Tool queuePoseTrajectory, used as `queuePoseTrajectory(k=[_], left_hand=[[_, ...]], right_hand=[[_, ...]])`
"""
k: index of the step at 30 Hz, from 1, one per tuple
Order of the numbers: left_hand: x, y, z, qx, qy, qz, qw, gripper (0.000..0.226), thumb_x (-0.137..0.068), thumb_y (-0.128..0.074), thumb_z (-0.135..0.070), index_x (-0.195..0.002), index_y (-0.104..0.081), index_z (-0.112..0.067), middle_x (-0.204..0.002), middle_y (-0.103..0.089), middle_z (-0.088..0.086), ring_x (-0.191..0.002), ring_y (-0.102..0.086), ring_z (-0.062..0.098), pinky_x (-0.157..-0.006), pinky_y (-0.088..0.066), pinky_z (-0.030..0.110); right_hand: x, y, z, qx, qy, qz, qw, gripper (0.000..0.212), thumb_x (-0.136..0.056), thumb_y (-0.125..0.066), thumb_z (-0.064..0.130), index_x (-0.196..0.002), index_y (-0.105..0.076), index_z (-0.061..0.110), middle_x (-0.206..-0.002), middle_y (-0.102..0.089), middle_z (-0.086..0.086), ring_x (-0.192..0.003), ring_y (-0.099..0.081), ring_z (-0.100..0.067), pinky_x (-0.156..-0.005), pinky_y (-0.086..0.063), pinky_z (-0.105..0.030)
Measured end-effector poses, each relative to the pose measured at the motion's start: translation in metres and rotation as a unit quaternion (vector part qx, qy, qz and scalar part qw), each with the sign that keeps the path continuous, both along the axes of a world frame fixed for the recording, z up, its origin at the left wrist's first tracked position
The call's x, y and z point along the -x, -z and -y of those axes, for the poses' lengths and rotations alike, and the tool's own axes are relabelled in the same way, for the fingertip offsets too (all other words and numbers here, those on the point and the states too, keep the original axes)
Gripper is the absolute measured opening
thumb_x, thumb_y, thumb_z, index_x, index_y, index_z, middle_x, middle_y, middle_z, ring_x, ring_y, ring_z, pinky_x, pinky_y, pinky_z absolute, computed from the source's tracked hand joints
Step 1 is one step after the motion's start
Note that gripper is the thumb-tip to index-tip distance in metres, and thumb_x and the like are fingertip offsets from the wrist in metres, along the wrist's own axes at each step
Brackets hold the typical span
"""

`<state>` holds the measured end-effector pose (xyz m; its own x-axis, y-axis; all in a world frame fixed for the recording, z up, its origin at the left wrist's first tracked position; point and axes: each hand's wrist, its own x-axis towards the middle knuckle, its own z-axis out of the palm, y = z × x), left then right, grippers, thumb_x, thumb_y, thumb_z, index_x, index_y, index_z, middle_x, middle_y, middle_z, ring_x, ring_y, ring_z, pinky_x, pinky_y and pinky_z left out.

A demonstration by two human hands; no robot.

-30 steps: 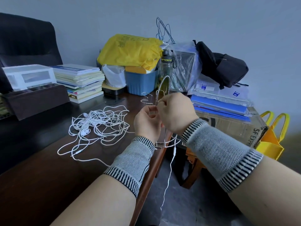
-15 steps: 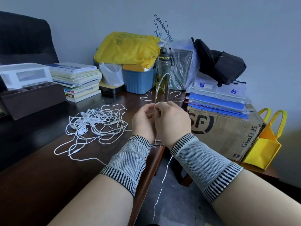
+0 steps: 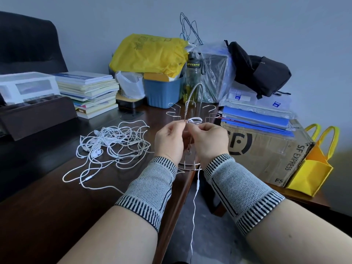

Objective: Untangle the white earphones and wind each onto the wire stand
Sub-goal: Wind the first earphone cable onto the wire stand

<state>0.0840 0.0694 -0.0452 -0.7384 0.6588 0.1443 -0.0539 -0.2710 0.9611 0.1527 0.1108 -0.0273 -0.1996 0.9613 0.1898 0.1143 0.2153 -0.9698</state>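
A: Hands first: the left hand (image 3: 168, 142) pinches a hook of the wire stand (image 3: 190, 119), and the right hand (image 3: 208, 141) pinches the white cable (image 3: 194, 206) looped there.

B: I would keep each turn tight. The stand sits at the desk (image 3: 47, 206) edge and the loose end hangs over it. The tangled earphones (image 3: 112, 143) lie to the left, with room there.
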Motion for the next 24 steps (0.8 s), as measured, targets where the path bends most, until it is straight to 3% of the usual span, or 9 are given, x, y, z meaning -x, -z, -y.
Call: queuePoseTrajectory(k=[3,6,9,12,16,20,24], left_hand=[[0.002,-0.001,-0.002,0.021,-0.008,-0.067,0.998,0.031,-0.074,-0.061,-0.056,-0.077,-0.075,-0.028,-0.076,-0.074,-0.001,-0.081,-0.071,0.024,-0.075,-0.06,0.049],[0.002,-0.001,-0.004,0.029,-0.041,-0.074,0.996,0.03,-0.086,-0.061,-0.047,-0.069,-0.073,-0.025,-0.067,-0.07,-0.004,-0.068,-0.067,0.018,-0.065,-0.059,0.04],[0.001,0.0,-0.006,0.027,-0.021,-0.055,0.998,0.027,-0.085,-0.06,-0.048,-0.07,-0.071,-0.029,-0.07,-0.073,0.002,-0.068,-0.068,0.027,-0.058,-0.052,0.038],[0.0,0.0,-0.007,0.02,0.006,-0.02,1.0,0.023,-0.094,-0.058,-0.037,-0.081,-0.067,-0.02,-0.077,-0.075,0.008,-0.073,-0.072,0.034,-0.051,-0.045,0.031],[-0.003,-0.002,-0.003,0.0,0.027,-0.002,1.0,0.017,-0.094,-0.061,-0.027,-0.091,-0.065,-0.011,-0.077,-0.075,0.012,-0.073,-0.074,0.028,-0.049,-0.044,0.029],[-0.001,0.001,-0.004,0.014,0.003,-0.071,0.997,0.006,-0.089,-0.065,-0.021,-0.086,-0.07,-0.019,-0.072,-0.073,0.007,-0.071,-0.072,0.031,-0.048,-0.049,0.031],[0.004,0.004,-0.006,0.083,-0.059,-0.233,0.967,0.007,-0.08,-0.066,-0.038,-0.076,-0.068,-0.032,-0.065,-0.071,-0.008,-0.066,-0.07,0.012,-0.064,-0.06,0.039]], right_hand=[[-0.002,0.0,-0.002,-0.02,-0.002,0.014,1.0,0.029,-0.082,-0.072,0.032,-0.063,-0.064,0.012,-0.062,-0.068,-0.004,-0.052,-0.061,-0.017,-0.061,-0.057,-0.036],[-0.009,0.004,-0.002,-0.042,-0.011,0.02,0.999,0.027,-0.082,-0.073,0.03,-0.063,-0.064,0.014,-0.06,-0.067,-0.002,-0.052,-0.059,-0.015,-0.06,-0.054,-0.033],[-0.022,0.008,-0.003,-0.052,-0.058,0.006,0.997,0.014,-0.082,-0.072,0.022,-0.073,-0.071,0.011,-0.07,-0.072,-0.003,-0.061,-0.065,-0.018,-0.061,-0.055,-0.032],[-0.034,0.009,-0.009,-0.066,-0.055,0.012,0.996,0.01,-0.084,-0.071,0.018,-0.075,-0.07,0.013,-0.064,-0.066,0.004,-0.046,-0.054,-0.004,-0.049,-0.046,-0.021],[-0.037,0.003,-0.022,-0.122,-0.022,0.03,0.992,0.012,-0.084,-0.072,0.02,-0.073,-0.067,0.022,-0.063,-0.061,0.01,-0.052,-0.05,0.0,-0.054,-0.042,-0.02],[-0.035,-0.003,-0.029,-0.164,-0.04,0.071,0.983,0.009,-0.087,-0.068,0.018,-0.08,-0.068,0.024,-0.067,-0.062,0.007,-0.054,-0.051,-0.004,-0.053,-0.042,-0.017],[-0.034,-0.007,-0.034,-0.19,-0.058,0.096,0.975,0.02,-0.088,-0.066,0.015,-0.074,-0.064,0.028,-0.064,-0.06,0.006,-0.052,-0.05,-0.007,-0.053,-0.046,-0.025]])
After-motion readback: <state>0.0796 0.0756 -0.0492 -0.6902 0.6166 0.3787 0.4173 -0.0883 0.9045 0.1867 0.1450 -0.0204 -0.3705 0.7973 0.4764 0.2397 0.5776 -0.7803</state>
